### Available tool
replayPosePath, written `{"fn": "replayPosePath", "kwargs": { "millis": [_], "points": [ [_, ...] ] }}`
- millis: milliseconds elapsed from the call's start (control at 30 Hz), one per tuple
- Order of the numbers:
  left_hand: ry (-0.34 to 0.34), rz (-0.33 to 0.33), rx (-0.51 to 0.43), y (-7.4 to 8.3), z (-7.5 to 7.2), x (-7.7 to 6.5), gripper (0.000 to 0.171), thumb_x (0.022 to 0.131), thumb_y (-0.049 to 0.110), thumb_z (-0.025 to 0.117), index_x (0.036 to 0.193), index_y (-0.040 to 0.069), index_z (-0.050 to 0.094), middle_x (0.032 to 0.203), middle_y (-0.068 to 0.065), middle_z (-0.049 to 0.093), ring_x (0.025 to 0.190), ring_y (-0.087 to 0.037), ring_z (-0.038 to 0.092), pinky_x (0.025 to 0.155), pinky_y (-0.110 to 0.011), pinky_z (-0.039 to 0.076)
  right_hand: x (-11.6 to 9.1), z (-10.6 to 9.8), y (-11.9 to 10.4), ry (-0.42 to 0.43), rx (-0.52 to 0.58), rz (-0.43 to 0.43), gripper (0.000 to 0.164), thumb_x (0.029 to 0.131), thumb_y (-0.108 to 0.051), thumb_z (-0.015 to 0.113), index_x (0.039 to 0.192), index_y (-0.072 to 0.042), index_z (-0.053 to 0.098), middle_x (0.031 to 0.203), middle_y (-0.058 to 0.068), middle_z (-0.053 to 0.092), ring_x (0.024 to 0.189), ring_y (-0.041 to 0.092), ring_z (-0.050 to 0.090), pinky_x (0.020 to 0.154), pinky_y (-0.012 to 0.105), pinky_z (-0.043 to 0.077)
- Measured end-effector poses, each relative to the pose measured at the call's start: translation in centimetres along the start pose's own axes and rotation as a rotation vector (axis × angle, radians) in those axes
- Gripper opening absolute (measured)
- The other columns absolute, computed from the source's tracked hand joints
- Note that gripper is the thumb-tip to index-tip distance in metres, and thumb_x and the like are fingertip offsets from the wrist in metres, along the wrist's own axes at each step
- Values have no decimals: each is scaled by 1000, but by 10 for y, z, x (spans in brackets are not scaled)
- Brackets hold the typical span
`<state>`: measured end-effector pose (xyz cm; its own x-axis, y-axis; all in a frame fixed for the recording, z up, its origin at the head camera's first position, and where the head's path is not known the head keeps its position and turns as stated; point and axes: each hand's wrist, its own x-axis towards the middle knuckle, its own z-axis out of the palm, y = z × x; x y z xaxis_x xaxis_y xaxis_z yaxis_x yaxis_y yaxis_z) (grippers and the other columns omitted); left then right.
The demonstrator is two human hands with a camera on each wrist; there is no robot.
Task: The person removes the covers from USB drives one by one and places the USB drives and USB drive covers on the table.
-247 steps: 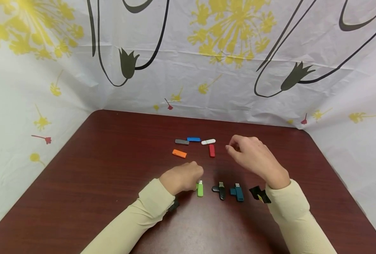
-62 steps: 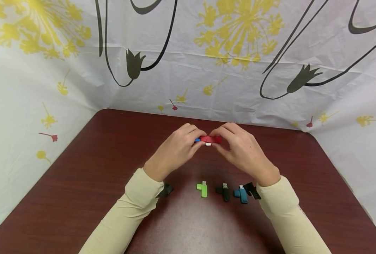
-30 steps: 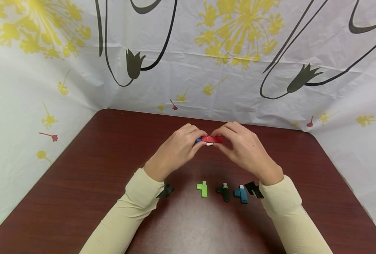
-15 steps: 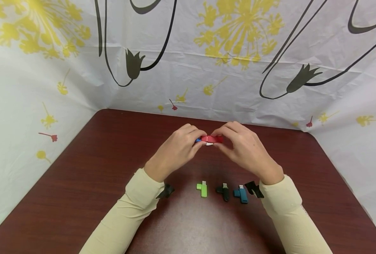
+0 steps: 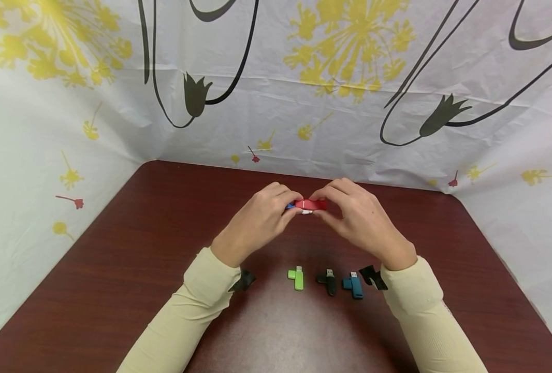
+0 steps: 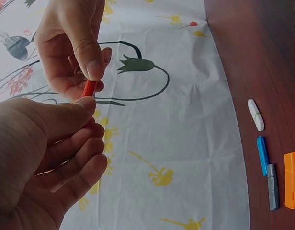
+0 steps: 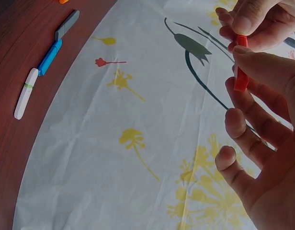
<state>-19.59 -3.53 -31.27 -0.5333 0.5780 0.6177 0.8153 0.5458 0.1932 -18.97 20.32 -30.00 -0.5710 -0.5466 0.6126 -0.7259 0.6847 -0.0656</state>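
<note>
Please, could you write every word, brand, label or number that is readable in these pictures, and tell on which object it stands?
No word, brand, label or number is readable.
Red stick, held and partly covered: no readable text.
White stick, blue stick, grey stick, orange stick: no text readable at this size.
Green stick, black stick, teal stick: any print is too small to read.
White sheet: flower drawings, no writing seen.

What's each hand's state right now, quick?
Left hand: closed, pinching one end of the small red oblong plastic-looking USB stick.
Right hand: closed, pinching the same stick toward its other end.
</note>
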Motion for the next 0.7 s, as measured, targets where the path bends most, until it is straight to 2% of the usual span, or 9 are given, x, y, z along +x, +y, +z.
{"fn": "replayPosePath", "kwargs": {
  "millis": [533, 700],
  "points": [
    [3, -6, -3, -4, -5, 0, 17, 100, 10, 78, 113, -1, 77, 107, -11, 77, 104, -25, 69, 93, -33, 62, 0, -5, 5, -11, -19, 4, 27, 86, -13, 93, 108, -12, 78, 102, 3, 71, 91, 20, 64, 73, 39, 57],
    [57, -129, 8, -20, -23, -8, 17, 99, 10, 79, 110, -3, 77, 103, -13, 77, 99, -28, 68, 88, -36, 62, -11, -21, 21, 50, -46, 95, 29, 82, 5, 90, 102, -12, 78, 99, 3, 71, 86, 19, 65, 74, 38, 54]
  ]
}}
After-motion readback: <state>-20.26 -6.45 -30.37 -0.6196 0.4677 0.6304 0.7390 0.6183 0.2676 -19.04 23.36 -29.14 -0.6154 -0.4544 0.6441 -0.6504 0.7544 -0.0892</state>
